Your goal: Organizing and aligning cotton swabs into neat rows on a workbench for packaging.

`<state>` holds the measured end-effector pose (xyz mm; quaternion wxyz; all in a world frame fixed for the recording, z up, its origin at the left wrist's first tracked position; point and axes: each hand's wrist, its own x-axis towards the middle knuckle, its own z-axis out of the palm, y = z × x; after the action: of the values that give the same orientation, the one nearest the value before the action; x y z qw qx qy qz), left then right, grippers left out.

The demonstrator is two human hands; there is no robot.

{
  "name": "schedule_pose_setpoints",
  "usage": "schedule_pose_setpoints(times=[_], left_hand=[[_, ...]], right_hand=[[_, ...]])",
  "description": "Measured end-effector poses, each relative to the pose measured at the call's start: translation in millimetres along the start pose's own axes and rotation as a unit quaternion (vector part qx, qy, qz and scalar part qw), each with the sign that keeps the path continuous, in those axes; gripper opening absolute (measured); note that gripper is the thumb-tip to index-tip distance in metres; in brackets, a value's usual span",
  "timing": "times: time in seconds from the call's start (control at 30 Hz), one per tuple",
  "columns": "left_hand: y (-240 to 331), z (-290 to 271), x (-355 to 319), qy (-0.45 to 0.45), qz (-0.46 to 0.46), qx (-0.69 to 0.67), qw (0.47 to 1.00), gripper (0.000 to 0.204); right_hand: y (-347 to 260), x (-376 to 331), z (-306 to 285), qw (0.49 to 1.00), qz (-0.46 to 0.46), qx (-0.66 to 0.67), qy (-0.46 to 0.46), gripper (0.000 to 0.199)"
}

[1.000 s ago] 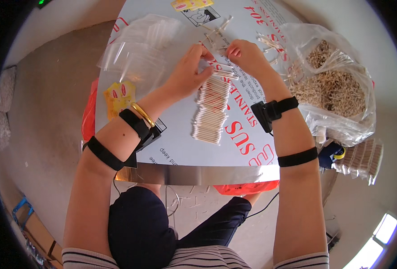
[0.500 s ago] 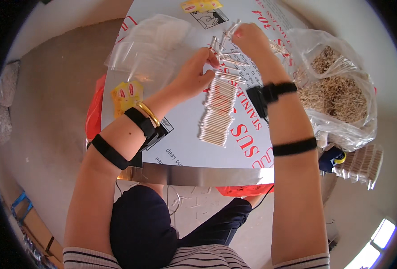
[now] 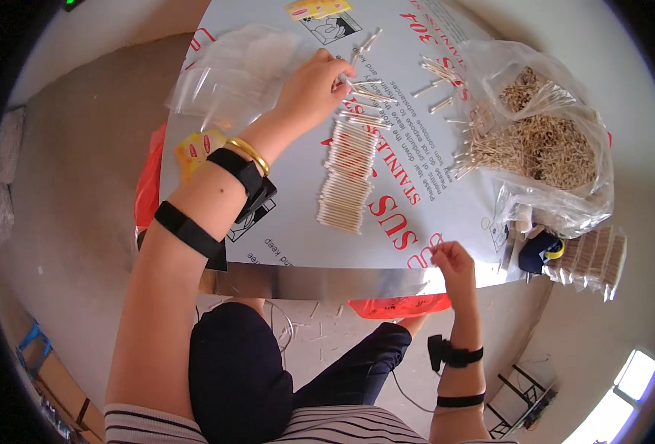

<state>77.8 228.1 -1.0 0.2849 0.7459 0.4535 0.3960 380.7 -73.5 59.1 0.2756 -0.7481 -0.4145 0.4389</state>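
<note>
My left hand reaches across the printed metal sheet, its fingers closed on a few loose cotton swabs at the far middle. Just nearer lies a long neat row of cotton swabs, side by side. My right hand hovers low at the sheet's front edge with its fingers curled together. Whether it holds anything is not visible. A large clear bag of cotton swabs sits to the right.
A pile of small clear bags lies at the far left, with a yellow and red packet nearer. Bundled packs and a blue object sit at the right edge. Orange plastic hangs below the front edge.
My right hand has drawn back from the loose swabs at the far side to the front edge of the sheet. My left hand has stayed at the loose swabs.
</note>
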Motion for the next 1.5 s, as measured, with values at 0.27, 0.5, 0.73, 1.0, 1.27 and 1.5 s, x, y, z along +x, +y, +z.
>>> schedule_pose_setpoints(times=[0.27, 0.5, 0.73, 1.0, 1.27, 1.5], left_hand=[[-6, 4, 7, -0.066, -0.027, 0.045, 0.996, 0.011], [-5, -1, 3, -0.023, -0.02, -0.011, 0.999, 0.018], [38, -4, -16, -0.009, -0.049, -0.135, 0.99, 0.018], [98, 11, -65, -0.147, 0.001, -0.238, 0.96, 0.019], [35, -18, -46, -0.11, -0.053, -0.153, 0.981, 0.017], [1, -11, -31, -0.029, -0.031, -0.064, 0.997, 0.015]], right_hand=[[-11, -15, 19, 1.0, -0.023, 0.006, -0.017, 0.011], [-30, 4, 33, 0.998, -0.057, -0.01, -0.025, 0.011], [-86, 42, 58, 0.99, -0.079, 0.113, 0.004, 0.013], [-119, 82, 84, 0.881, -0.09, 0.465, 0.005, 0.016], [-57, -31, 29, 0.975, -0.045, -0.174, -0.13, 0.007], [45, -88, -40, 0.852, -0.119, -0.5, -0.098, 0.019]])
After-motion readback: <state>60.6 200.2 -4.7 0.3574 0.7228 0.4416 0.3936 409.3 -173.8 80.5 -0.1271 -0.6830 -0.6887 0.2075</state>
